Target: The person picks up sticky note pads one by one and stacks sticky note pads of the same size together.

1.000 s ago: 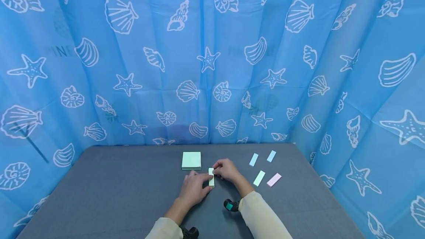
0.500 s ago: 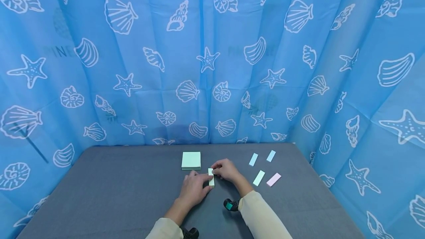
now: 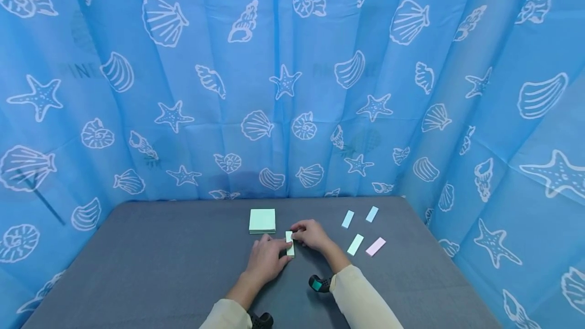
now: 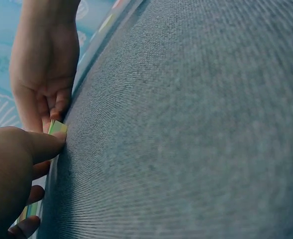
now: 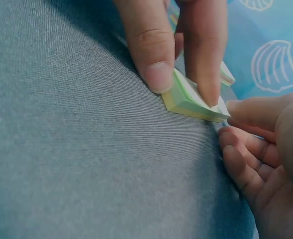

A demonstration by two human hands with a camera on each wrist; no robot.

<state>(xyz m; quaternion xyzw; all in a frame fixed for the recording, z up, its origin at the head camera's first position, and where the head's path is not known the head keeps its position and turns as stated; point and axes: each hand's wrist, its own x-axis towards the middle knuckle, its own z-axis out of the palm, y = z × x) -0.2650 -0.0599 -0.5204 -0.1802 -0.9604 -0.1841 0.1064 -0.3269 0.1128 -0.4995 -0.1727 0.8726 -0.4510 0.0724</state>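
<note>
In the head view a narrow pad of sticky notes (image 3: 290, 251), pale yellow-green, lies at mid table between both hands. My left hand (image 3: 266, 259) holds its near end, thumb at the end face and index finger on top. At the far end my right hand (image 3: 312, 234) pinches the pad's edge between thumb and fingers. Seen from the right wrist, the sticky note pad (image 5: 191, 102) has layered green and yellow sides. Its top sheets bow under the left fingertip and rise toward the right thumb (image 5: 255, 110).
Behind the hands sits a square light-green stack of notes (image 3: 262, 220). To the right lie loose narrow strips: blue ones (image 3: 348, 219) (image 3: 372, 214), a green strip (image 3: 355, 244) and a pink strip (image 3: 376, 246). A blue shell-print curtain (image 3: 292, 90) borders the grey table (image 3: 160, 268).
</note>
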